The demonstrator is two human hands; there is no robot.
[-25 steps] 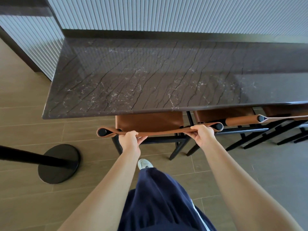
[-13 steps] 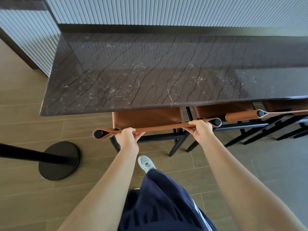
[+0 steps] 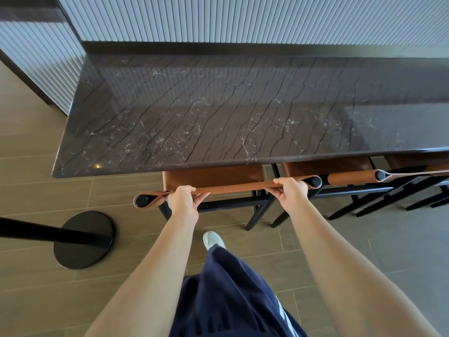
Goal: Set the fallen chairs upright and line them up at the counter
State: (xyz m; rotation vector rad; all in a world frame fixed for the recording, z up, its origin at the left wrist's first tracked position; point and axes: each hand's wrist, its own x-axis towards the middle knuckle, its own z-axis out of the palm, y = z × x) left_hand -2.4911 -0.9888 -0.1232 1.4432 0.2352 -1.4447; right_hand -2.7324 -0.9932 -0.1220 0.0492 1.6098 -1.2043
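A chair with a brown leather seat and black frame stands upright, its seat partly under the dark marble counter. My left hand grips the left part of its brown leather backrest band. My right hand grips the right part of the same band. To the right, a second brown chair stands upright at the counter, and part of a third chair shows at the right edge.
A black post with a round base stands on the wood-look floor at the left, close to the chair. A ribbed grey wall runs behind the counter. My leg and white shoe are just behind the chair.
The chair has slid a little further under the counter, both hands still gripping its backrest band. The view has shifted slightly forward.
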